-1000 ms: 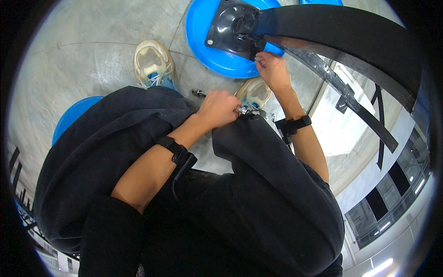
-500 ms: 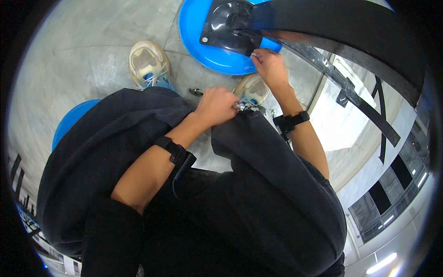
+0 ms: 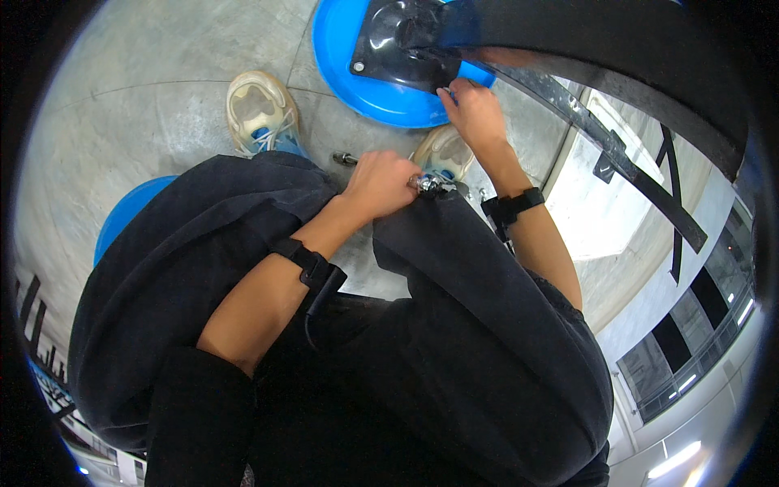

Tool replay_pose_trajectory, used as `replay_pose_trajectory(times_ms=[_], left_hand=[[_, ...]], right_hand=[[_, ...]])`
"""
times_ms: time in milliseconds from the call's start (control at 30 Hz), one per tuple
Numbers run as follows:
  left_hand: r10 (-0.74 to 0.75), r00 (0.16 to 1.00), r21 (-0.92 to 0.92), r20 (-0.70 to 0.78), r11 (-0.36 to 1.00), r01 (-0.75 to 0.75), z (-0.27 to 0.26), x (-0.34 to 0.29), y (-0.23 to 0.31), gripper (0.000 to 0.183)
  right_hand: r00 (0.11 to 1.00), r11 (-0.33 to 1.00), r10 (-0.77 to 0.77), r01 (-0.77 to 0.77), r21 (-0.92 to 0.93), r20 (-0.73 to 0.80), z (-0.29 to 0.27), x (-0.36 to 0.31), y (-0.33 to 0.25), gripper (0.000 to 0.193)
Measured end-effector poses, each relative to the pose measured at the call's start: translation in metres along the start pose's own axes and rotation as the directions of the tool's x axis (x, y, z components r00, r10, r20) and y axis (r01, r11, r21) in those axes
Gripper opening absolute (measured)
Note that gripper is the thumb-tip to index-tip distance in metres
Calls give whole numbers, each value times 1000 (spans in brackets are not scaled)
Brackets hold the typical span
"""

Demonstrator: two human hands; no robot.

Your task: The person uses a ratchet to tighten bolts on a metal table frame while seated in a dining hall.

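Fingers slightly shifted from before, the right hand (image 3: 479,114) is held nearly closed at a corner of the black plate (image 3: 389,69), its grasp impossible to tell, while a metal tool (image 3: 425,185) is clenched in the left hand (image 3: 380,183), below the blue dish (image 3: 389,107).

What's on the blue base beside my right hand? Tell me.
On the blue base lies a black plate, with a pale round spot at one corner and the right hand at another. The plate and curved black beam hide the blue surface beneath.
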State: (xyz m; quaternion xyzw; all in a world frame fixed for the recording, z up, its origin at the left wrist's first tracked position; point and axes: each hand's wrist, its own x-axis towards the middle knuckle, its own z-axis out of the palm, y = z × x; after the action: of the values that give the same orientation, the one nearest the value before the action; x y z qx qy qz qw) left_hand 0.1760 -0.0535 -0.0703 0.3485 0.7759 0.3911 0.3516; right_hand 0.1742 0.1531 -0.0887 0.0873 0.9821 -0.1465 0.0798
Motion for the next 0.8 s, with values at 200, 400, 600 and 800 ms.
replay_pose_trajectory(times_ms=[200, 400, 600, 800], left_hand=[[10, 1000, -20, -8, 1000, -10, 3, 2, -1, 7], [-11, 1000, -23, 0, 1000, 11, -1, 1, 1, 5], [-11, 1000, -13, 22, 1000, 12, -1, 1, -1, 5], [-26, 1000, -50, 4, 998, 26, 1, 1, -3, 7]], right_hand=[[1000, 996, 6, -5, -94, 17, 5, 1, 3, 29], [999, 974, -32, 26, -223, -20, 4, 3, -6, 29], [999, 989, 28, -23, -143, 33, 7, 1, 1, 29], [997, 998, 66, -66, -9, 32, 1, 1, -2, 26]])
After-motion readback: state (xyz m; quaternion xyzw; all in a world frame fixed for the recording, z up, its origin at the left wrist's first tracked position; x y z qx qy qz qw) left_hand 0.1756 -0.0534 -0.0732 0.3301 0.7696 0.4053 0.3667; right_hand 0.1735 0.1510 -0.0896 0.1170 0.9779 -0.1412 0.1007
